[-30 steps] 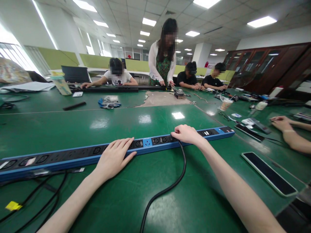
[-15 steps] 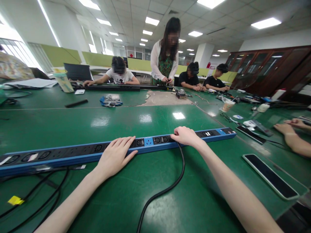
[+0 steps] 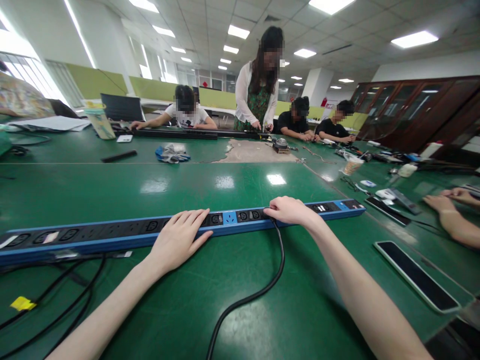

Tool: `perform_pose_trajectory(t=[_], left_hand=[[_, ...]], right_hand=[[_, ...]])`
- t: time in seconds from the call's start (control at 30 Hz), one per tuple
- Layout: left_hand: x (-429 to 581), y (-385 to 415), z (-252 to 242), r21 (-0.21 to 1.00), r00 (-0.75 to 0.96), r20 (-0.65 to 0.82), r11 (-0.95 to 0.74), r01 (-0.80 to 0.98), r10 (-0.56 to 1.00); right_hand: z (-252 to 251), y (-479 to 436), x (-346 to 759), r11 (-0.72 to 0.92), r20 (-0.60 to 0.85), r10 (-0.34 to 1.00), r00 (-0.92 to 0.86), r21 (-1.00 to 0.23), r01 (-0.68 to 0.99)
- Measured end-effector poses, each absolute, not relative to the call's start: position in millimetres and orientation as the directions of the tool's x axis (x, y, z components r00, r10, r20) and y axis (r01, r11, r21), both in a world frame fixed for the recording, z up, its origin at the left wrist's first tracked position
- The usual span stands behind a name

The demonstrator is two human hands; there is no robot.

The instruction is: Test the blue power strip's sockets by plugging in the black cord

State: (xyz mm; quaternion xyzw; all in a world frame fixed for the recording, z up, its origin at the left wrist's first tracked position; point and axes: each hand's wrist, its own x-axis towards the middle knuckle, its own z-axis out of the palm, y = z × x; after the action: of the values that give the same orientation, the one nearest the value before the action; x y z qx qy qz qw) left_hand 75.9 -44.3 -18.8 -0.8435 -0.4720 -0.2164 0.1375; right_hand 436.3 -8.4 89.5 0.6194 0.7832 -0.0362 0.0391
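Note:
A long blue and black power strip (image 3: 138,227) with several sockets lies across the green table (image 3: 240,270). My left hand (image 3: 182,235) rests flat on its left-middle part, fingers over the top and thumb along the front edge. Right of the blue socket, my right hand (image 3: 288,209) is closed at the strip around the end of a black cable (image 3: 279,250). The cable's plug is hidden under the fingers. From there the cable curves down toward the bottom edge of the view.
More black cables (image 3: 80,300) with a yellow tag lie at lower left. A phone (image 3: 416,276) lies at right, near another person's hands (image 3: 446,202). Gloves (image 3: 172,153), cups and tools lie farther back, where several people work.
The view has shifted slightly. Both my hands keep their places on the strip. The standing person's hands across the table have moved a little apart.

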Motion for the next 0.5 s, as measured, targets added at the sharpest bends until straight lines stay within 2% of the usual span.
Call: perform_pose_trajectory(t=[0.2,0.5], left_hand=[[76.1,-45.6,-18.1,-0.044,0.463,0.485,-0.508,0.860,0.742],[74.4,-44.5,-18.8,-0.060,0.469,0.481,-0.506,0.860,0.741]], right_hand=[[86.1,-7.6,433.1,0.180,-0.100,0.978,-0.182,-0.029,0.983],[85.1,-17.5,420.0,0.145,-0.058,0.988,-0.140,0.096,0.985]])
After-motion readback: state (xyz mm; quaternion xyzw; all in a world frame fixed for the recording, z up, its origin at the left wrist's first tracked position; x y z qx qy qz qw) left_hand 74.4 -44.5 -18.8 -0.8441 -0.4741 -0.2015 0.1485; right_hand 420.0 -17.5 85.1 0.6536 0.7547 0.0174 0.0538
